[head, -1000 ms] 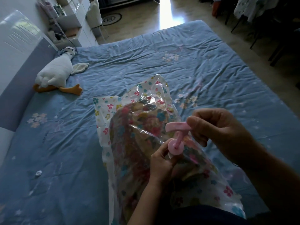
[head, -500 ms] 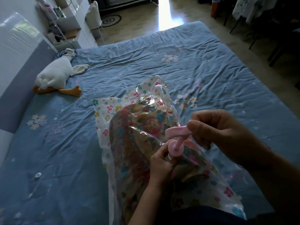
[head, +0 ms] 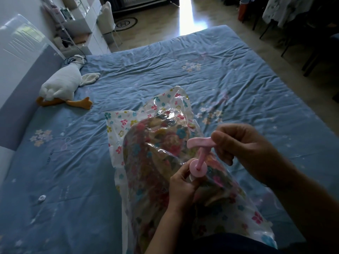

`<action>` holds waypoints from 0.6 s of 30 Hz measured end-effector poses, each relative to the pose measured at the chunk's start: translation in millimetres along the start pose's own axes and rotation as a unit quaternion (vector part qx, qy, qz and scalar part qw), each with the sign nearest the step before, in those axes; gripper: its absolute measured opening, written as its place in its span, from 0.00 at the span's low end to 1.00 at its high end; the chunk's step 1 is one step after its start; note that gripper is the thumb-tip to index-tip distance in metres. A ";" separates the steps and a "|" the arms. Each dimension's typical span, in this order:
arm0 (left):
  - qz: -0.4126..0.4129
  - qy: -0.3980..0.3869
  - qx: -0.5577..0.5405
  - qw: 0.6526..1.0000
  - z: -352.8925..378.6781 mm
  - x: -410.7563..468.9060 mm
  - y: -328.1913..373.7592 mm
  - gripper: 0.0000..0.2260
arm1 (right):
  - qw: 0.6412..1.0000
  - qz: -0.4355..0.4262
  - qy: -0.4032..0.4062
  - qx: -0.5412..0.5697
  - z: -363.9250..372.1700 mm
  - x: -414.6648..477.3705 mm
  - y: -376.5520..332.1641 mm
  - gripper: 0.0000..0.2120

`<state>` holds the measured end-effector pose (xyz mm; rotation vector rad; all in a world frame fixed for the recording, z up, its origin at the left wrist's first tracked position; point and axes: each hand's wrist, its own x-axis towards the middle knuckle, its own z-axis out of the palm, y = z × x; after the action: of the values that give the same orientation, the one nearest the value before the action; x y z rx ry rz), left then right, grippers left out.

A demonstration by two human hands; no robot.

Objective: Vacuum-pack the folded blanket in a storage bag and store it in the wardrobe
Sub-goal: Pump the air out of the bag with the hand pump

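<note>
Blue flower-print bed sheet (head: 183, 74), creased, covering a wide bed. Item: clear storage bag (head: 126, 123) with flower print, lying on the sheet near the person, folded blanket (head: 152, 158) inside. Pink hand pump (head: 201, 156) standing on the bag. Left hand (head: 181, 187): fingers curled round the pump's round base. Right hand (head: 244, 145): fingers closed round the T-handle. Plush goose (head: 60, 85) by the headboard; small white cap (head: 41, 197) on the sheet, well apart.

Pink pump (head: 199, 154), floral bag (head: 128, 125), blue sheet (head: 165, 70).
</note>
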<state>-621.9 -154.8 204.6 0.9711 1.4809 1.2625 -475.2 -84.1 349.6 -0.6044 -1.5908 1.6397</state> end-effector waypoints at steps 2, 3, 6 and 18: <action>0.008 0.000 0.007 1.000 0.0 1.1 -0.3 0.17 | 0.995 0.065 -0.001 -0.074 -1.2 -3.3 28.8 0.15; 0.012 0.004 0.010 1.000 -0.4 2.1 -0.6 0.16 | 0.988 0.105 -0.009 -0.113 -1.7 -6.3 44.2 0.18; 0.023 0.009 0.007 1.000 -2.0 2.0 -2.1 0.16 | 0.976 0.135 -0.006 -0.168 -2.4 -11.5 61.4 0.22; 0.008 0.013 0.020 1.000 -2.5 4.0 -3.5 0.17 | 0.983 0.131 -0.018 -0.126 -0.1 -4.7 59.4 0.20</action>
<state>-625.3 -152.1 200.7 0.9977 1.5262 1.2646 -483.8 -83.9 290.7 -0.9542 -1.8229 1.6537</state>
